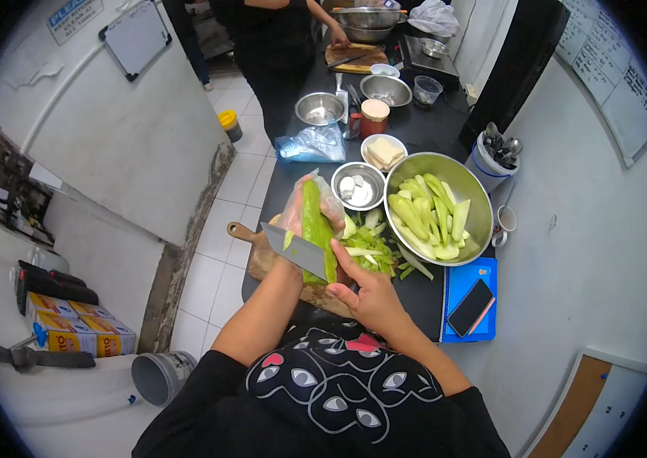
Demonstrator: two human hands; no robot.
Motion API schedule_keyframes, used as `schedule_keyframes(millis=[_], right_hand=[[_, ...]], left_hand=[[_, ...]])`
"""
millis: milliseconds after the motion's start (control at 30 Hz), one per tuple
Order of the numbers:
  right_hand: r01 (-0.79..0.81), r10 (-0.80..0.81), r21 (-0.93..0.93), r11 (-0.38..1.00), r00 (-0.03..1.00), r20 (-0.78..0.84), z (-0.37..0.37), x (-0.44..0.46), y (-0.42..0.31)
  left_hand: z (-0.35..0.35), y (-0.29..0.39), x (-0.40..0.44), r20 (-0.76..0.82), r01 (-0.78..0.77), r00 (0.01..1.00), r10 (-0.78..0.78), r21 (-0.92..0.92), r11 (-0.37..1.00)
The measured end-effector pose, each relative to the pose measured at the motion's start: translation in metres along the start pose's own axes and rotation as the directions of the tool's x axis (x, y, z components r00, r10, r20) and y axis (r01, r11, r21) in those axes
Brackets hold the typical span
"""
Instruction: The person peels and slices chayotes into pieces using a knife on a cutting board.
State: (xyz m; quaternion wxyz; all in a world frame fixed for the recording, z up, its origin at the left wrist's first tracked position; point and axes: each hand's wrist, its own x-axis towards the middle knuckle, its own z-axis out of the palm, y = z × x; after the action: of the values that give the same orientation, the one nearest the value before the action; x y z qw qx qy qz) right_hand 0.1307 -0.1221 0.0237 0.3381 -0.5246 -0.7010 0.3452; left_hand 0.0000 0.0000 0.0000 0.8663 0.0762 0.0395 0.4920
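Observation:
My left hand (331,208), in a clear plastic glove, is closed around a long green vegetable (312,210) held upright over the wooden cutting board (262,263). The blade of a wide knife (293,248) lies across the vegetable's lower part, with green scraps stuck to it. My right hand (373,298) is closed at the blade's right end, where the handle is hidden. Green peelings (369,248) are heaped on the board's right side and beside it. A large steel bowl (484,221) close by on the right holds several pale green peeled pieces (434,210).
Beyond the board stand a small steel bowl (336,192) with white pieces, a dish of pale blocks (384,151), a blue plastic bag (312,145) and a red mug (374,114). A phone (471,308) lies on a blue folder at right. A co-worker's hand (338,36) touches another board.

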Motion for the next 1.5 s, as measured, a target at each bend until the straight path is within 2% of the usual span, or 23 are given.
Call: schedule_keyframes(millis=[67,167,267,367,467,567,667,767,867,900,967,1033,1067,1100,1167,1233,1267,1300,1367,1400,1433,1467,1500], right_hand=[[-0.048,0.047,-0.038,0.998,0.999,-0.016,-0.003,0.002,-0.007],[-0.026,0.026,-0.013,1.000,1.000,-0.012,0.000,0.007,-0.005],[-0.002,0.002,0.007,1.000,1.000,0.002,-0.003,0.007,-0.002],[-0.005,0.004,0.043,0.999,1.000,0.007,-0.003,0.008,0.008],[-0.099,0.100,-0.007,0.995,0.991,0.087,-0.013,0.009,-0.005],[0.017,-0.015,0.067,0.998,0.999,-0.035,-0.005,0.009,0.002],[0.012,-0.012,0.068,0.998,1.000,-0.007,-0.005,0.008,0.011],[-0.031,0.031,0.093,0.995,1.000,-0.005,-0.003,0.009,0.015],[-0.070,0.070,0.133,0.989,0.998,0.004,-0.002,0.009,0.015],[-0.157,0.147,0.286,0.945,0.988,0.056,-0.002,0.008,0.014],[-0.325,0.264,0.551,0.769,0.946,0.189,-0.004,0.008,0.012],[-0.534,0.280,0.695,0.480,0.845,0.456,-0.013,0.010,0.029],[-0.579,0.250,0.735,0.353,0.815,0.522,-0.014,0.009,0.032],[-0.624,0.219,0.749,0.220,0.780,0.586,-0.016,0.009,0.034],[-0.606,0.173,0.792,0.076,0.790,0.588,-0.017,0.008,0.032],[-0.582,0.152,0.813,0.006,0.804,0.575,-0.019,0.007,0.031],[-0.545,0.200,0.829,0.122,0.832,0.517,-0.018,0.006,0.030],[-0.511,0.246,0.826,0.240,0.855,0.457,-0.016,0.006,0.030],[-0.363,0.330,0.620,0.695,0.928,0.173,-0.014,0.005,0.029],[-0.345,0.350,0.497,0.796,0.933,0.088,-0.014,0.006,0.026],[-0.327,0.340,0.325,0.887,0.940,0.018,-0.014,0.007,0.022],[-0.223,0.232,0.208,0.952,0.972,-0.021,-0.005,0.004,0.039],[-0.133,0.145,0.135,0.982,0.986,-0.082,-0.007,0.005,0.028]], left_hand=[[0.014,-0.004,-0.003,-0.245,-0.080,0.961,0.131,0.207,0.975],[0.005,0.007,0.000,-0.171,0.029,0.985,-0.001,0.165,0.986],[0.001,0.004,0.000,-0.057,0.043,0.998,-0.041,0.035,0.998],[0.002,-0.004,-0.007,-0.035,-0.103,0.993,0.117,0.276,0.956],[0.012,-0.003,-0.011,-0.074,-0.013,0.997,0.033,0.260,0.966],[-0.022,-0.010,0.001,-0.001,0.021,1.000,-0.021,0.147,0.989],[-0.011,-0.012,0.000,0.209,0.112,0.970,-0.122,0.057,0.992],[-0.023,-0.015,-0.001,0.108,0.030,0.993,-0.043,0.122,0.992],[-0.025,-0.018,-0.003,0.023,-0.065,0.998,0.061,0.284,0.957],[-0.023,-0.019,-0.005,-0.021,-0.026,0.999,0.031,0.192,0.981],[-0.015,-0.019,-0.011,-0.098,0.040,0.994,-0.039,0.001,0.999],[-0.001,-0.024,-0.013,-0.176,0.015,0.984,0.020,0.192,0.981],[0.003,-0.025,-0.014,-0.211,0.007,0.976,0.056,0.287,0.958],[-0.002,-0.024,-0.013,-0.143,0.045,0.990,-0.010,0.247,0.968],[-0.023,-0.020,-0.006,0.010,0.122,0.992,-0.126,0.173,0.977],[-0.046,-0.020,0.000,-0.059,0.050,0.998,-0.028,0.407,0.912],[-0.055,-0.021,0.002,-0.088,0.024,0.996,0.025,0.518,0.855],[-0.045,-0.022,-0.002,-0.134,0.059,0.991,0.006,0.475,0.878],[-0.012,-0.025,-0.008,-0.216,0.119,0.976,-0.037,0.380,0.917],[-0.030,-0.023,-0.004,-0.050,0.166,0.985,-0.163,0.066,0.984],[-0.048,-0.025,-0.002,-0.001,0.192,0.981,-0.192,0.031,0.981],[-0.055,-0.025,0.001,0.060,0.215,0.975,-0.215,0.006,0.977],[-0.040,-0.022,0.003,-0.220,0.282,0.943,-0.249,0.137,0.950]])
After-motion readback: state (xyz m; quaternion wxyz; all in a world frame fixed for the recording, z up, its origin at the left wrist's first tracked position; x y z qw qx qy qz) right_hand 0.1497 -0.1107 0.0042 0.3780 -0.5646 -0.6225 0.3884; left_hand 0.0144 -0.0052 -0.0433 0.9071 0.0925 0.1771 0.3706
